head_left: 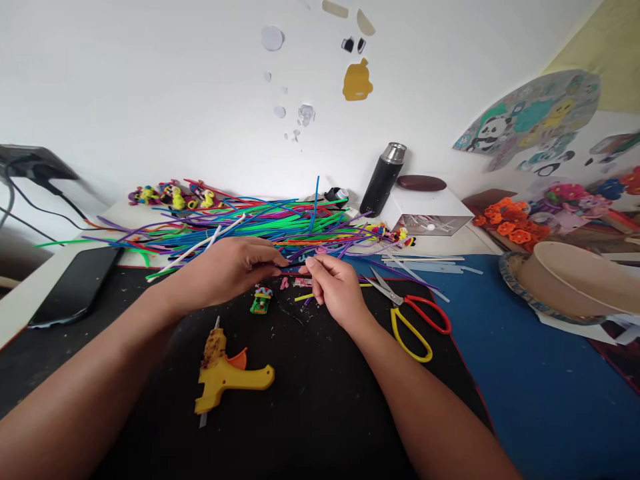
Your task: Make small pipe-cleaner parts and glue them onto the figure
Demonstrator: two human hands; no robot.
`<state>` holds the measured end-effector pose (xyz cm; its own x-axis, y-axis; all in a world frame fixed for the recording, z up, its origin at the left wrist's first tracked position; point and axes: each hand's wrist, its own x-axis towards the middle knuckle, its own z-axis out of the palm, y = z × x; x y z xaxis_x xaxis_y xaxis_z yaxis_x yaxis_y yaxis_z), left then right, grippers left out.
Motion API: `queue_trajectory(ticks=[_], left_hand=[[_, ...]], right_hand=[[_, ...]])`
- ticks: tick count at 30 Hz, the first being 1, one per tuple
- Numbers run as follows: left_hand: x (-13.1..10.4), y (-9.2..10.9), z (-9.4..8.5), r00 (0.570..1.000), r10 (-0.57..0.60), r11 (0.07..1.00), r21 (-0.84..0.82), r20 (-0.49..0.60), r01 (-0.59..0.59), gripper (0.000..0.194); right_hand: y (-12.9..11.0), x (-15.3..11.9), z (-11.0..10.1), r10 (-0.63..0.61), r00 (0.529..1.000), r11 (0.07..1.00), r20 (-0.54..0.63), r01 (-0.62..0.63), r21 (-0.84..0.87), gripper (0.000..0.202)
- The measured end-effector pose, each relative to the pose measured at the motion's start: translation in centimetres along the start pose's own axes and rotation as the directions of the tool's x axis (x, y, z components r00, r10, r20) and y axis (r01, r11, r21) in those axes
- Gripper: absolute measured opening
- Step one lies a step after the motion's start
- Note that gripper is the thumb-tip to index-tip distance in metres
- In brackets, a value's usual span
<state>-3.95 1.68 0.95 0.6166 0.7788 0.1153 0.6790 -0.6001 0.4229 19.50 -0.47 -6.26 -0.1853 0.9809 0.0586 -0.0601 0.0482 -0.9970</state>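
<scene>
A thin black pipe cleaner (294, 263) runs between my hands above the back part of the black mat. My left hand (233, 272) pinches its left end with thumb and fingers. At the other end, my right hand (334, 283) has its thumb and forefinger closed on it. Just below my left hand lies a small green figure (261, 301) with a red and blue top. Small pink pieces (285, 283) and short yellow strips (303, 297) are scattered on the mat between and under the hands.
A yellow glue gun (235, 379) lies in front, and scissors (400, 300) with red and yellow handles rest to the right. Behind spreads a heap of coloured pipe cleaners (270, 227). A black flask (383, 180), a phone (75, 287) and a beige bowl (575, 273) stand around.
</scene>
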Motion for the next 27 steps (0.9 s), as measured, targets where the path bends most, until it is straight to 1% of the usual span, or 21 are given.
queue_trajectory(ticks=[4, 6, 9, 14, 18, 21, 22, 23, 25, 26, 27], left_hand=[[0.0, -0.2, -0.1, 0.998, 0.051, 0.999, 0.009, 0.035, -0.051, 0.041], [-0.1, -0.4, -0.2, 0.998, 0.058, 0.997, 0.040, 0.034, -0.059, 0.041], [-0.3, -0.6, -0.4, 0.999, 0.031, 0.997, 0.073, 0.021, -0.032, 0.040], [-0.5, -0.9, -0.8, 1.000, 0.026, 0.999, 0.047, -0.001, -0.026, 0.039], [-0.2, -2.1, -1.0, 0.999, -0.042, 0.997, 0.060, -0.023, 0.043, 0.040], [-0.2, -3.4, -1.5, 0.992, -0.112, 0.983, 0.137, -0.053, 0.119, 0.042], [-0.3, -3.7, -1.7, 0.986, -0.143, 0.976, 0.152, -0.083, 0.154, 0.043], [-0.4, -3.8, -2.0, 0.977, -0.173, 0.970, 0.151, -0.127, 0.192, 0.044], [-0.5, -3.4, -2.3, 0.952, -0.217, 0.965, 0.102, -0.215, 0.243, 0.048], [-0.6, -2.9, -2.4, 0.944, -0.229, 0.966, 0.061, -0.238, 0.250, 0.050], [-0.7, -2.3, -2.4, 0.943, -0.233, 0.969, 0.020, -0.238, 0.245, 0.052]], right_hand=[[0.2, 0.2, 0.1, 0.080, 0.997, 0.984, -0.002, -0.078, 0.159, 0.045], [0.2, 0.2, 0.1, 0.103, 0.995, 0.974, -0.005, -0.100, 0.202, 0.045], [0.0, 0.3, 0.1, 0.105, 0.994, 0.971, -0.018, -0.099, 0.217, 0.047], [-0.2, 0.3, -0.1, 0.109, 0.994, 0.969, -0.025, -0.100, 0.224, 0.046], [-0.2, 0.4, -0.3, 0.113, 0.993, 0.963, -0.040, -0.099, 0.252, 0.046], [-0.3, 0.8, -0.7, 0.103, 0.990, 0.958, -0.097, -0.073, 0.278, 0.047], [-0.3, 0.9, -0.9, 0.094, 0.989, 0.960, -0.116, -0.060, 0.274, 0.047], [-0.3, 1.0, -1.0, 0.081, 0.989, 0.965, -0.127, -0.046, 0.256, 0.047], [0.0, 1.0, -1.0, 0.054, 0.992, 0.982, -0.112, -0.032, 0.187, 0.047], [0.1, 0.9, -0.9, 0.046, 0.995, 0.989, -0.086, -0.033, 0.146, 0.048], [0.3, 0.8, -0.8, 0.045, 0.998, 0.994, -0.050, -0.040, 0.106, 0.048]])
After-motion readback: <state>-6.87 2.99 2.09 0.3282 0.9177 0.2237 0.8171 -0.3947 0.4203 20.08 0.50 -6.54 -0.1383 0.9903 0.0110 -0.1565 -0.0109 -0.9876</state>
